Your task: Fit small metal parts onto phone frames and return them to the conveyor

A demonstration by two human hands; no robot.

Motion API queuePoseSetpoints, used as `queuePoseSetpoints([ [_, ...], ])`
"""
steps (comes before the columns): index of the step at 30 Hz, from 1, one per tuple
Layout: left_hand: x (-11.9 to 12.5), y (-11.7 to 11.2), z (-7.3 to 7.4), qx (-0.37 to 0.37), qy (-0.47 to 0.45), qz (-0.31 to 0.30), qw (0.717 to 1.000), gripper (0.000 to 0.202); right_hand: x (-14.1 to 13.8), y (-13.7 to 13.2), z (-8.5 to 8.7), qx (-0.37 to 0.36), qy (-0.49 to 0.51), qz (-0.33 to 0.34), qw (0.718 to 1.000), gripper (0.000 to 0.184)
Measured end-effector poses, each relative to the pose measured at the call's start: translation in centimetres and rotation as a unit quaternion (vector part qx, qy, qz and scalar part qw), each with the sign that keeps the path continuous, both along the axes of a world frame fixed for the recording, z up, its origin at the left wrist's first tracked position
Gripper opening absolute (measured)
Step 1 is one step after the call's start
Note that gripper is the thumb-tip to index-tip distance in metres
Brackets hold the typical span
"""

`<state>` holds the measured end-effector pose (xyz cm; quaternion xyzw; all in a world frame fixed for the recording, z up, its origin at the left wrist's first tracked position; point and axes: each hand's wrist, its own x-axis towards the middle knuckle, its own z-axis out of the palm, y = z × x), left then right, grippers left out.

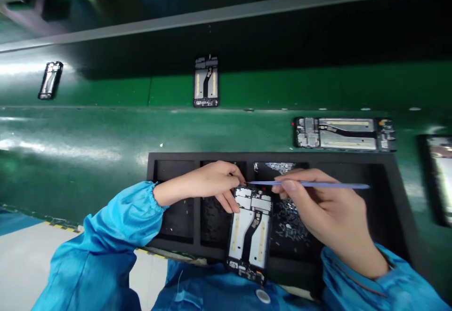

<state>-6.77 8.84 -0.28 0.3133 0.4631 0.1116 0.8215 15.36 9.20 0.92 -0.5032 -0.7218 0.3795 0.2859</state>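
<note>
left hand (215,179) grasping the phone (243,240) by its top corner, right hand (330,212) pinching the purple tool (328,185), tip right there: insides bare, top-edge work looks unfinished.

Our left hand (215,181) is on the upper-left edge of an opened phone (250,235), over a black tray (197,198). Our right hand (330,212) pinches a slim blue-violet tool (328,185), tip by the left fingertips. Tiny loose parts (293,226) in the compartment alongside. Second phone (344,134) sideways behind the tray.
</note>
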Motion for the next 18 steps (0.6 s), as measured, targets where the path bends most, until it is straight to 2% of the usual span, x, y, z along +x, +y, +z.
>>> queuePoseSetpoints([
  [2, -0.1, -0.5, -0.1, 0.062, 0.044, 0.017, 0.997, 0.015, 0.1, -0.2, 0.2, 0.008, 0.014, -0.034, 0.999, 0.023],
  [5, -0.3, -1.3, 0.0, 0.182, 0.110, 0.059, 0.975, 0.015, 0.0, -0.4, 0.4, -0.002, 0.077, -0.047, 0.996, 0.023],
  [7, -0.4, -1.6, 0.3, 0.215, 0.110, 0.078, 0.967, 0.016, -0.2, -0.4, 0.3, -0.024, 0.144, -0.056, 0.988, 0.021],
  [11, -0.5, -1.2, 1.2, 0.179, 0.026, 0.067, 0.981, 0.031, -0.3, -0.3, 0.0, -0.064, 0.241, -0.059, 0.967, 0.020],
  [15, -0.6, -1.1, 1.8, 0.084, -0.114, 0.089, 0.986, 0.036, -0.2, -0.2, -0.3, -0.069, 0.252, -0.047, 0.964, 0.020],
  [18, -0.6, -1.2, 1.8, 0.054, -0.127, 0.102, 0.985, 0.037, 0.0, -0.2, -0.6, -0.063, 0.246, -0.049, 0.966, 0.019],
])
